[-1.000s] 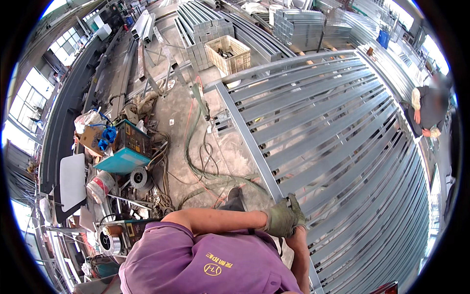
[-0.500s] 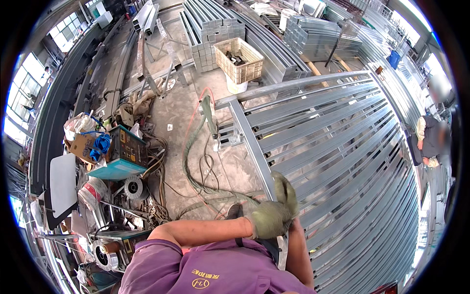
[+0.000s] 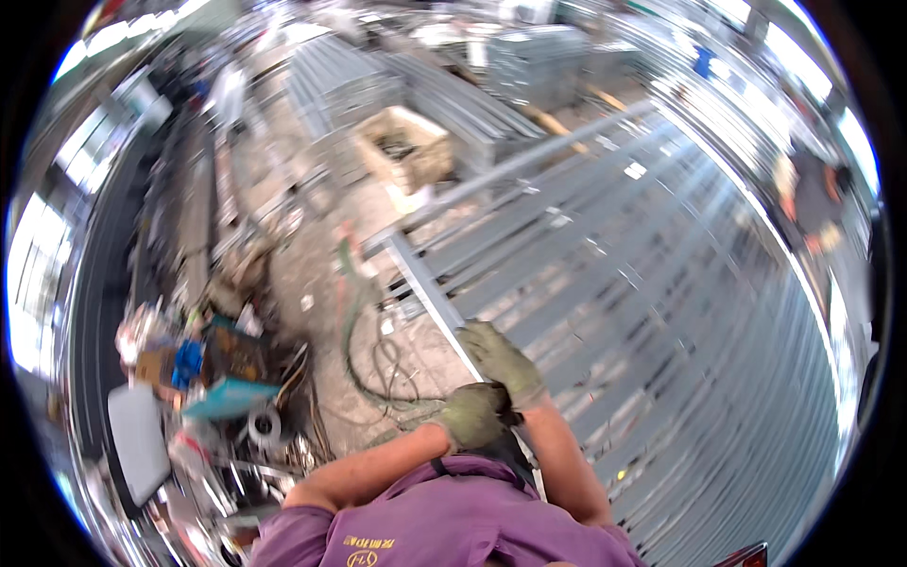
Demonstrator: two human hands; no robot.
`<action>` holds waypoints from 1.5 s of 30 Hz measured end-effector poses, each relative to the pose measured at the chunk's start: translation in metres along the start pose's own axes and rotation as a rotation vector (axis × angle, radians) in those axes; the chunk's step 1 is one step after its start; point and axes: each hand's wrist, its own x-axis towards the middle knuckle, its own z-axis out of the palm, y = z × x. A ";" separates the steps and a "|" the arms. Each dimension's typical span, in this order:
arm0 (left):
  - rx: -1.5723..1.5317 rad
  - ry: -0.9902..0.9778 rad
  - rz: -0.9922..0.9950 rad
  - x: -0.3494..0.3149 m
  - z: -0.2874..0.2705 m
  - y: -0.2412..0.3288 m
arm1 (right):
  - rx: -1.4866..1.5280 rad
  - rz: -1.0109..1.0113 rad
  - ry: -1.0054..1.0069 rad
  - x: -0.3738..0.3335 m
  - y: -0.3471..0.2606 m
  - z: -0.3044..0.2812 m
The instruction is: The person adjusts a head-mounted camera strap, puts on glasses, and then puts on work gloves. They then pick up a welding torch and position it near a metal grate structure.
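Observation:
Both of my hands wear dull green work gloves. My left hand (image 3: 472, 416) is closed, low in front of my waist, beside a dark thing (image 3: 508, 404) that I cannot make out. Just beyond it, my right hand (image 3: 501, 361) lies over the near side bar (image 3: 430, 293) of a large metal frame, its fingers stretched out along the bar. Long grey slats (image 3: 605, 283) fill the frame, running away to the right. Motion blur softens the whole picture.
A cream plastic crate (image 3: 404, 151) with dark pieces in it stands beyond the frame, near stacked square tubes (image 3: 335, 80). A green hose (image 3: 350, 340) curls over the floor at left. A teal-and-black machine (image 3: 231, 383) stands farther left. Another person (image 3: 811, 194) is at far right.
My hands, crossed together before, have come apart. The right now reaches forward onto the side bar; the left has dropped lower and left. The view has shifted and blurred.

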 end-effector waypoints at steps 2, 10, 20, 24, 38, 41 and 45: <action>-0.001 0.092 0.094 0.013 0.016 -0.004 | -0.119 0.028 0.046 -0.003 0.007 -0.013; 0.111 -0.127 0.346 0.056 0.046 0.049 | 0.936 0.153 0.272 -0.078 -0.045 -0.057; 0.197 -0.349 0.500 0.088 0.016 0.038 | 0.771 -0.045 0.409 -0.065 -0.040 -0.047; 0.199 -0.401 0.542 0.106 -0.024 0.033 | 0.903 0.094 0.585 -0.030 -0.065 -0.044; 0.233 -0.628 0.710 0.147 -0.130 -0.099 | 0.964 0.079 0.582 0.113 -0.003 -0.008; 0.272 -0.608 0.746 0.150 -0.145 -0.110 | 0.917 0.069 0.560 0.144 0.006 -0.008; 0.297 -0.521 0.779 0.157 -0.155 -0.128 | 0.711 -0.084 0.456 0.154 0.019 -0.011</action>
